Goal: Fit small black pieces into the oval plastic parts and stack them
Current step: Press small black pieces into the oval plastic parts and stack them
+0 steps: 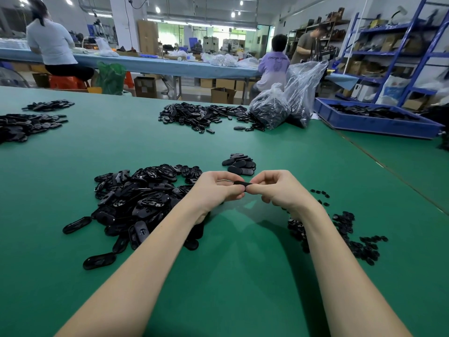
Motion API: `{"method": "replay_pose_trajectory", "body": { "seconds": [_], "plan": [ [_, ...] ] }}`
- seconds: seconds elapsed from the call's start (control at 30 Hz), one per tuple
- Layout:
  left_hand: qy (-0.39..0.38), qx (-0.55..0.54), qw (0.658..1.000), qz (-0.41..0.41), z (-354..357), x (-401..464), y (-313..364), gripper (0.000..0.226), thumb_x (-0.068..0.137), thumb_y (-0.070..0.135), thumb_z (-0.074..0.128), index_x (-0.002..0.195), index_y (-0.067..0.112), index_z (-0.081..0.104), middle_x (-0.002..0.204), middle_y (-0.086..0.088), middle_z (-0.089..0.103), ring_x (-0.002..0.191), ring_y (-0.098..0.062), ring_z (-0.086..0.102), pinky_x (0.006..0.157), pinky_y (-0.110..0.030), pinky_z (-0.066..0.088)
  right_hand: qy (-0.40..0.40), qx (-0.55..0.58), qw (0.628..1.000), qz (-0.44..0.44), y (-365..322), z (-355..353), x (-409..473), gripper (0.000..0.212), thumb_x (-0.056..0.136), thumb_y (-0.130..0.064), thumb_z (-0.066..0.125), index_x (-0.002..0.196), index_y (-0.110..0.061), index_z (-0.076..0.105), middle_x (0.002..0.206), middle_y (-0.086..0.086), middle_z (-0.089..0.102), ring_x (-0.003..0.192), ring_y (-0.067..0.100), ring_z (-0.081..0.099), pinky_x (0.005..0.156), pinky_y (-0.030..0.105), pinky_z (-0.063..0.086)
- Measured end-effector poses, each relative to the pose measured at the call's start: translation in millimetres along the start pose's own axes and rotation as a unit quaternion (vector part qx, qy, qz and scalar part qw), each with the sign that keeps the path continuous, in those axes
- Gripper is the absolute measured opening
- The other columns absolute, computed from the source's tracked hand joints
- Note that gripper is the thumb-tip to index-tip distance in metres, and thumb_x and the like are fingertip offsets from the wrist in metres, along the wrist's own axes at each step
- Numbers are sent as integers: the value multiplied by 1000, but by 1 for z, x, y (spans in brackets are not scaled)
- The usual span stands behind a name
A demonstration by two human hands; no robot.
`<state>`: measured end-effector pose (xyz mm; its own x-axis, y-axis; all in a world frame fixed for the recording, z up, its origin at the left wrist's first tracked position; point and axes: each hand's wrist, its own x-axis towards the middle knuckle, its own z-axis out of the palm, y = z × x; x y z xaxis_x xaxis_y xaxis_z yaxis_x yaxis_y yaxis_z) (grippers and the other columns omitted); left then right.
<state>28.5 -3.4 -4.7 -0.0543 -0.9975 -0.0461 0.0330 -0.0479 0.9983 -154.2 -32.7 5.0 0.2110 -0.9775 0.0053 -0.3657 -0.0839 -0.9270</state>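
Note:
My left hand [216,188] and my right hand [279,188] meet above the green table [243,276], and together they pinch one black oval part [241,183] between their fingertips. It is mostly hidden by my fingers. A big heap of loose oval parts [136,203] lies to the left of my left hand. Small black pieces [345,229] are scattered to the right, under and beyond my right forearm. Just behind my hands sits a small stack of ovals [239,164].
Further piles of black parts lie at the far centre [201,115] and far left [26,125]. Two clear bags of parts [284,105] and a blue tray [374,120] stand at the back right. People work at a blue table beyond.

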Motion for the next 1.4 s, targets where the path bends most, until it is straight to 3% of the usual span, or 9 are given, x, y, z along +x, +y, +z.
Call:
{"method": "replay_pose_trajectory", "body": {
  "seconds": [0.3,0.47,0.6,0.77,0.83,0.9,1.03,1.13,1.4],
  "plan": [
    [26,75,997,8,6,1,0,13,87,0,73,99,4,70,80,-8,76,62,-8,70,63,-13,52,22,-18,1000,7,5,7,2,16,81,-14,78,73,-17,65,54,-10,48,48,7,39,48,19,30],
    [56,121,991,9,9,5,-6,10,85,7,74,92,14,72,78,-6,77,68,-11,69,86,-29,56,24,-11,1000,8,8,9,2,14,81,-12,78,74,-15,66,54,-8,48,49,10,40,47,17,33],
    [63,153,986,22,10,6,-11,9,85,11,73,90,18,71,74,-3,77,70,-13,68,90,-36,57,28,-28,999,13,9,11,2,16,79,-15,80,73,-15,65,54,-8,50,52,12,43,49,21,35],
    [38,249,960,124,-2,7,-4,15,83,15,75,93,24,70,76,7,75,64,-1,67,63,-13,48,15,124,991,55,11,3,0,12,82,-15,83,86,-15,72,68,-1,59,49,11,44,44,18,32],
    [50,323,930,169,-5,10,-2,15,81,18,78,88,29,70,73,17,71,61,3,63,62,-6,43,20,159,984,80,11,1,-1,18,82,-18,85,95,-17,74,69,-5,67,47,9,46,44,17,33],
    [60,373,907,188,-5,17,-2,13,82,27,79,88,34,71,74,25,69,64,0,64,66,-10,45,27,161,982,98,11,2,0,23,84,-28,83,103,-18,73,77,-7,77,48,8,48,46,17,36],
    [113,436,877,164,-2,54,9,17,85,43,74,98,34,75,96,18,73,84,-10,65,85,-30,54,71,84,988,105,14,14,4,23,89,-37,77,102,-20,68,82,-6,78,43,1,52,45,14,39],
    [158,446,873,120,4,90,25,24,86,49,71,103,32,76,103,11,73,101,-15,65,85,-29,51,75,8,993,87,17,23,5,18,88,-38,76,94,-23,68,84,-5,78,40,-4,51,53,21,40],
    [146,511,846,45,11,136,20,25,88,45,72,106,27,77,111,1,74,106,-23,66,89,-33,53,81,0,994,74,26,23,8,14,86,-39,74,87,-25,71,90,-4,78,63,11,57,73,30,50]
  ]
}}
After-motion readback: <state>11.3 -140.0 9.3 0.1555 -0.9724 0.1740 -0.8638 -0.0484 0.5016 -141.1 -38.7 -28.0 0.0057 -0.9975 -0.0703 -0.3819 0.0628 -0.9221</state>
